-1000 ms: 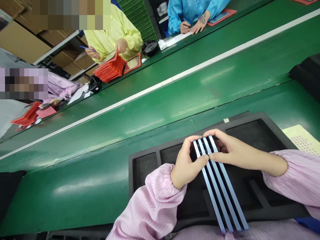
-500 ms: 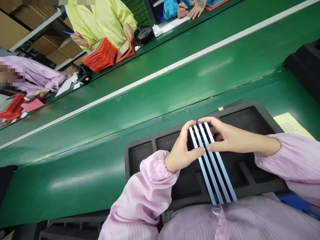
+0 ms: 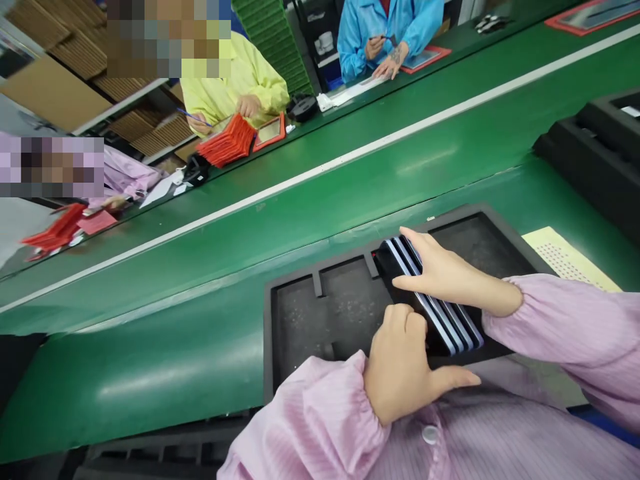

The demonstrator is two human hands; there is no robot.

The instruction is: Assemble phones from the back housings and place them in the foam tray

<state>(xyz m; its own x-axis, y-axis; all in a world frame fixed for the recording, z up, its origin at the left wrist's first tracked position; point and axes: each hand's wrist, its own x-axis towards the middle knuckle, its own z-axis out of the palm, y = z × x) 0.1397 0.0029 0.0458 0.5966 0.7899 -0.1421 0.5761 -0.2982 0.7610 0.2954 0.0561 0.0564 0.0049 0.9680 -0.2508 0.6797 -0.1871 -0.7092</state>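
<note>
Several smartphones [image 3: 440,321] with light blue metal edges and black faces stand side by side on their long edges, leaning in a black foam tray [image 3: 269,327]. My right hand [image 3: 437,267] spans the upper part of the row, thumb on the near left side and fingers over the far end. My left hand [image 3: 400,367] is by the lower end, back upward, its thumb stretched out to the right. Its other fingers bend towards the left black face, their tips partly hidden; whether they touch it I cannot tell.
A yellow dotted sheet [image 3: 573,259] lies right of the tray. More black trays [image 3: 595,147] sit at the far right. Across the green bench [image 3: 200,267], co-workers in yellow [image 3: 235,80], blue [image 3: 360,33] and pink handle items beside red sleeves [image 3: 227,141].
The phones went down and right, from upright in both hands to leaning in the tray. My left hand left their upper end and moved to the lower end; my right hand stayed at the top.
</note>
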